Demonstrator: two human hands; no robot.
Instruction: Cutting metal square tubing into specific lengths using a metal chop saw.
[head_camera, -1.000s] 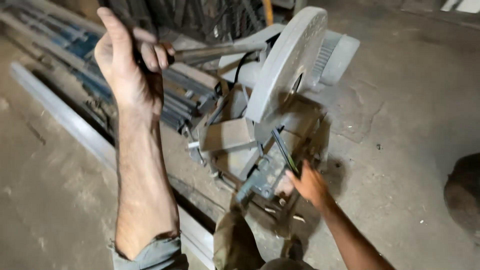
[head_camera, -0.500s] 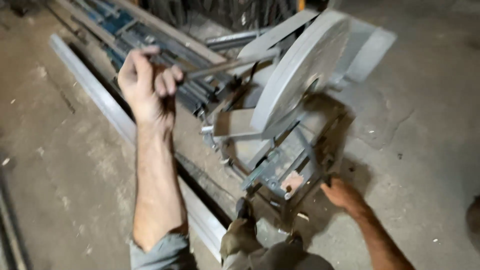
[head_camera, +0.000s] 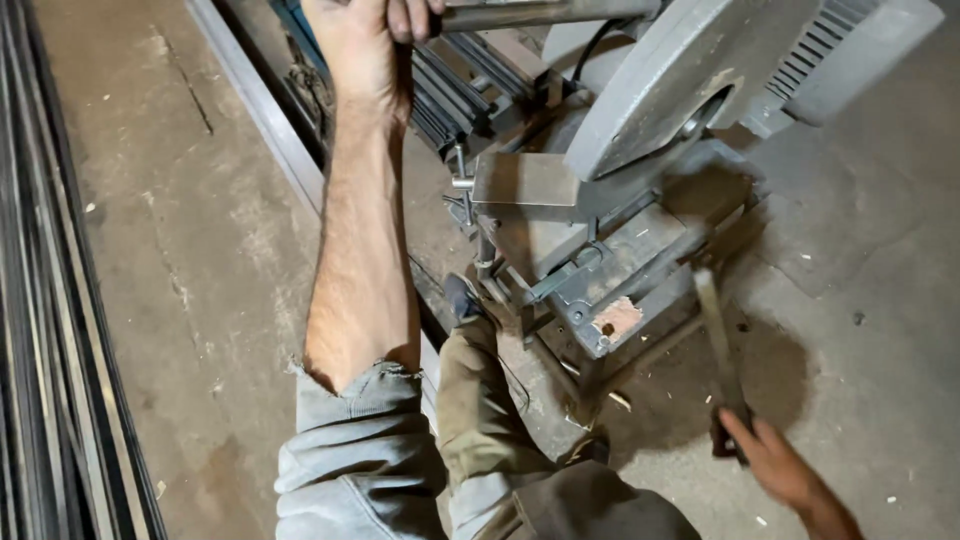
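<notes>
Grey chop saw (head_camera: 640, 130), dusty and worn, stands raised; left hand (head_camera: 365, 40) clamps its metal handle bar (head_camera: 530, 14), right hand (head_camera: 775, 465) grips a flat metal strip (head_camera: 718, 350).

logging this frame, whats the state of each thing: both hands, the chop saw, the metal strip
left hand: shut in a grip on the saw handle
right hand: shut around the low end of the metal strip
metal strip: blurred, other end near the saw base
chop saw: head raised, blade guard clear of the base
aluminium profile: lying flat on the floor
</notes>
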